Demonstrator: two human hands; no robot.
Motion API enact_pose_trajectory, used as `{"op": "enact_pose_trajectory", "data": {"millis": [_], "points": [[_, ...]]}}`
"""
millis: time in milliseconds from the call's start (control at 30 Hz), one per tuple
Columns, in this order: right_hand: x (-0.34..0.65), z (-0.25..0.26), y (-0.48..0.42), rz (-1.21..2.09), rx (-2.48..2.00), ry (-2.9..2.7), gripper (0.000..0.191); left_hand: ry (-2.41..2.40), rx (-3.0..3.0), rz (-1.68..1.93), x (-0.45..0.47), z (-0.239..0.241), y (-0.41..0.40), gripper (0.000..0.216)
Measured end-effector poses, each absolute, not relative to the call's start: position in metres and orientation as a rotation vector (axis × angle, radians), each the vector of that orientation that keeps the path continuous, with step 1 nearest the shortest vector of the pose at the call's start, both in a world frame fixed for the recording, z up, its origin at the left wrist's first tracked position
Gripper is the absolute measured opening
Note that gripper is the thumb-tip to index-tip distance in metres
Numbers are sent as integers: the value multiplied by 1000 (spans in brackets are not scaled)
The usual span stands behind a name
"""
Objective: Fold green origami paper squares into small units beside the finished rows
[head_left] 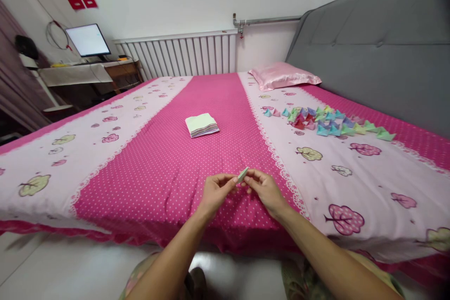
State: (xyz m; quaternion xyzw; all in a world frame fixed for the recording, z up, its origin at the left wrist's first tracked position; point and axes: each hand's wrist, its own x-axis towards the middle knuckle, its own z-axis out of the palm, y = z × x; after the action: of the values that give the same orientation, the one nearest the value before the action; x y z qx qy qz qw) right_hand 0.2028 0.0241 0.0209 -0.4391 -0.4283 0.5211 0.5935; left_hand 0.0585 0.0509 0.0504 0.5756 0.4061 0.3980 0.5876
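Note:
My left hand (216, 191) and my right hand (264, 189) meet just above the near edge of the bed (168, 173). Both pinch a small folded pale green paper piece (242, 175) between their fingertips. Farther up the pink dotted strip lies a stack of pastel paper sheets (201, 125), out of reach of either hand. To the right, a row of several finished folded paper shapes (326, 122) in green, blue, pink and red lies on the pale part of the sheet.
A pink pillow (283, 75) lies at the grey headboard (372, 37). A radiator (183, 56) lines the far wall. A desk with a monitor (87, 40) stands at far left. White floor shows below the bed's near edge.

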Motion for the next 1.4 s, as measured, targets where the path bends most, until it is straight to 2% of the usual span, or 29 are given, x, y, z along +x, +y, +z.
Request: {"op": "enact_pose_trajectory", "data": {"millis": [367,733,900,1133,1400], "points": [[202,21,25,1216,-1005,-1033,20,924,1207,868,58,51,50,25],[204,18,25,1132,-1069,-1155,23,975,1205,842,59,55,48,9],[204,17,26,1095,-1096,-1193,23,963,1222,845,60,54,48,11],[204,16,23,1112,-1122,-1133,30,981,1266,840,61,50,49,26],[201,23,17,1138,-1078,-1103,27,1004,1338,846,61,50,50,23]]}}
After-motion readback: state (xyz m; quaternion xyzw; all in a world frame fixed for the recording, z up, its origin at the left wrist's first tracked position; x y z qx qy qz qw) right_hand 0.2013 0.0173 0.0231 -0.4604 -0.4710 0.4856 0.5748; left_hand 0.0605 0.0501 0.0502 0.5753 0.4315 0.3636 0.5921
